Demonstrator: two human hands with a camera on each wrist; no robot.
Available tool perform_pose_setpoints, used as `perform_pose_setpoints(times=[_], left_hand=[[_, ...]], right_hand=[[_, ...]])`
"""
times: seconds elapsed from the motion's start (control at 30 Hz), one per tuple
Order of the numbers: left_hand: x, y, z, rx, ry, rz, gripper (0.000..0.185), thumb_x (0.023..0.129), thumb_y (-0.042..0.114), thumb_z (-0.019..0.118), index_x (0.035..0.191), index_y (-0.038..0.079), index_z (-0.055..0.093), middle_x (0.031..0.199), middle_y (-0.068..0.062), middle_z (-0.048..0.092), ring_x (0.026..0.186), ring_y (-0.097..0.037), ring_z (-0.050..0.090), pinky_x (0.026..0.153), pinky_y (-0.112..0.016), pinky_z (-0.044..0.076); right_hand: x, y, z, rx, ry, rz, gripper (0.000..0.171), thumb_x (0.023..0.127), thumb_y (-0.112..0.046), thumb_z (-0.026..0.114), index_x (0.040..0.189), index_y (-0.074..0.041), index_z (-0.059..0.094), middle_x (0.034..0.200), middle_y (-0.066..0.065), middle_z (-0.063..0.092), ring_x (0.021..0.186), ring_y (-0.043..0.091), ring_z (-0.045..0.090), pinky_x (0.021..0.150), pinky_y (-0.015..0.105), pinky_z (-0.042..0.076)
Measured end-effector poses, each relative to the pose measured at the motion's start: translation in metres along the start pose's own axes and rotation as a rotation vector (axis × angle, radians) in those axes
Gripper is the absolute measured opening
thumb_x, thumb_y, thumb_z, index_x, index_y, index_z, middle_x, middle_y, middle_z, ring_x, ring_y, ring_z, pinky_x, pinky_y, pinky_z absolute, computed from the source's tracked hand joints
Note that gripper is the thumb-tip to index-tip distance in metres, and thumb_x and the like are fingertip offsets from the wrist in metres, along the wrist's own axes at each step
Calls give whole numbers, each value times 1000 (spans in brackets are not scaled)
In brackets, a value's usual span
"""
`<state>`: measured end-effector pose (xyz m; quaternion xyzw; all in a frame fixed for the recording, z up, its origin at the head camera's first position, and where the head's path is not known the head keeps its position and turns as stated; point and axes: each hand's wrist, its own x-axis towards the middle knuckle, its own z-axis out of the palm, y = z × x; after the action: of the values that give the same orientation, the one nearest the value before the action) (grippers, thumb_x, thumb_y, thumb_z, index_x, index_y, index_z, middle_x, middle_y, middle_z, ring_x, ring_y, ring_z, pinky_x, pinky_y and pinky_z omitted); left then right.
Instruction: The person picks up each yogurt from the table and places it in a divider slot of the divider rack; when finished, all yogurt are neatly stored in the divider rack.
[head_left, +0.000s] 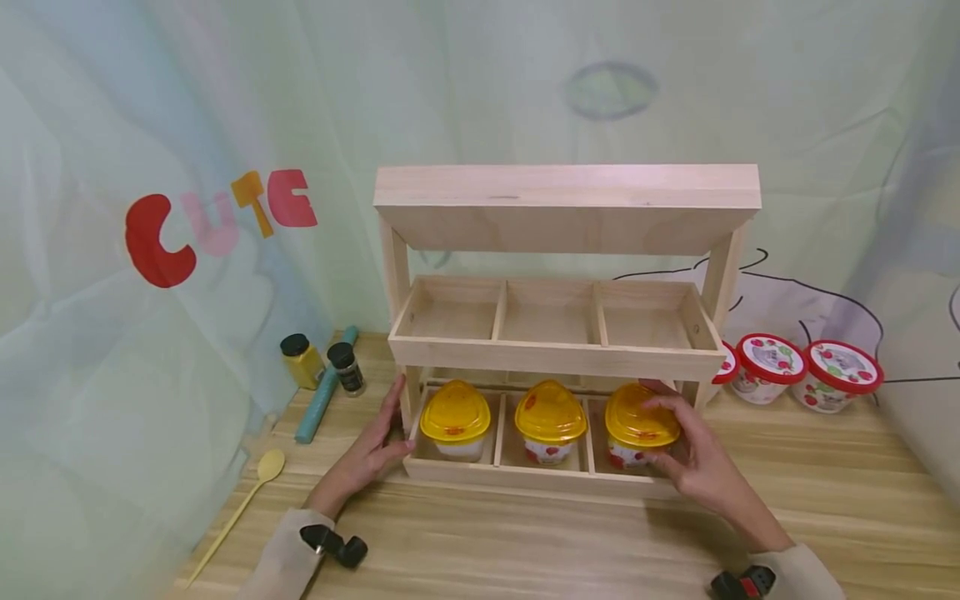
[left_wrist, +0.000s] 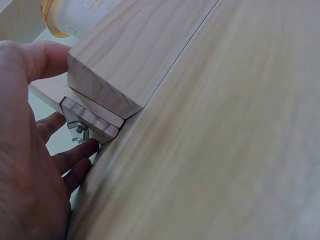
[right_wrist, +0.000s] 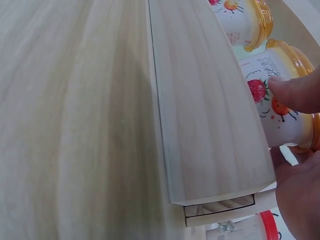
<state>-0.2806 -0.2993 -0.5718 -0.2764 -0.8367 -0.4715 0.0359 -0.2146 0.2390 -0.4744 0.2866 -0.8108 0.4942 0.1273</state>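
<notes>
A pale two-tier wooden rack (head_left: 570,361) stands on the table, each tier split into three compartments. In the lower tier sit three white cups with yellow dome lids: the left cup (head_left: 455,421), the middle cup (head_left: 551,422) and the right cup (head_left: 637,427). My right hand (head_left: 697,462) grips the right cup, thumb against its strawberry-printed side and fingers over the lid. At the rack's lower left end, my left hand (head_left: 367,458) rests with fingers extended along the side and the thumb at the front corner. A wing nut (left_wrist: 80,129) shows beside its fingers (left_wrist: 77,155).
Red-lidded tubs (head_left: 836,375) stand behind right of the rack. To the left are a yellow jar (head_left: 302,362), a dark-capped shaker (head_left: 347,371), a teal stick (head_left: 318,408) and a yellow spoon (head_left: 243,504). A printed curtain (head_left: 510,92) hangs behind.
</notes>
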Motion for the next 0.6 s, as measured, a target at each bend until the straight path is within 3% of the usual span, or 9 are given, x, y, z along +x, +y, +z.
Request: perform_pose_setpoints(times=[0.13, 0.23, 0.33, 0.4, 0.47, 0.53, 0.6], left_hand=[[0, 10, 0, 18, 26, 82, 100, 102, 19, 68, 175, 22, 0, 182, -13, 17, 156, -32, 44, 128, -35, 33], [2, 19, 0, 14, 28, 146, 96, 103, 22, 65, 175, 22, 1, 182, -17, 15, 155, -35, 45, 128, -46, 37], [2, 12, 1, 27, 31, 139, 96, 104, 22, 66, 175, 23, 1, 182, -16, 16, 155, -30, 46, 127, -35, 35], [1, 10, 1, 8, 24, 141, 97, 103, 20, 66, 175, 22, 1, 182, -17, 16, 156, -32, 44, 128, -38, 34], [1, -3, 2, 28, 30, 107, 101, 101, 17, 69, 175, 21, 0, 181, -13, 20, 156, -23, 44, 126, -26, 31], [0, -1, 1, 32, 24, 104, 102, 101, 16, 70, 175, 21, -1, 181, -10, 22, 156, -19, 44, 126, -26, 32], [0, 12, 0, 34, 27, 89, 102, 101, 16, 69, 175, 20, 0, 180, -15, 24, 155, -24, 45, 125, -28, 33]], right_hand=[[1, -4, -1, -92, -7, 22, 80, 75, 14, 85, 144, -7, 52, 166, 21, 42, 148, -12, 34, 116, 2, 27], [2, -7, -2, -169, -3, 11, 84, 74, 9, 89, 146, -9, 51, 165, 20, 45, 150, -7, 35, 117, 1, 22], [2, -11, -2, -236, -3, 2, 87, 73, 5, 92, 147, -10, 51, 164, 21, 47, 151, 14, 43, 118, 1, 20], [2, -14, -3, -272, -10, 7, 88, 73, 2, 93, 149, -11, 49, 164, 22, 46, 151, 30, 44, 117, 1, 18], [-1, -18, -4, -294, -20, 20, 90, 74, 0, 93, 151, -11, 47, 166, 22, 44, 149, 42, 44, 118, 2, 17], [-4, -23, -7, -315, -32, 45, 93, 76, -3, 93, 155, -12, 44, 167, 22, 43, 147, 46, 46, 122, 13, 29], [-7, -28, -10, -320, -46, 69, 96, 79, -6, 92, 159, -12, 41, 169, 22, 41, 147, 50, 47, 122, 35, 43]])
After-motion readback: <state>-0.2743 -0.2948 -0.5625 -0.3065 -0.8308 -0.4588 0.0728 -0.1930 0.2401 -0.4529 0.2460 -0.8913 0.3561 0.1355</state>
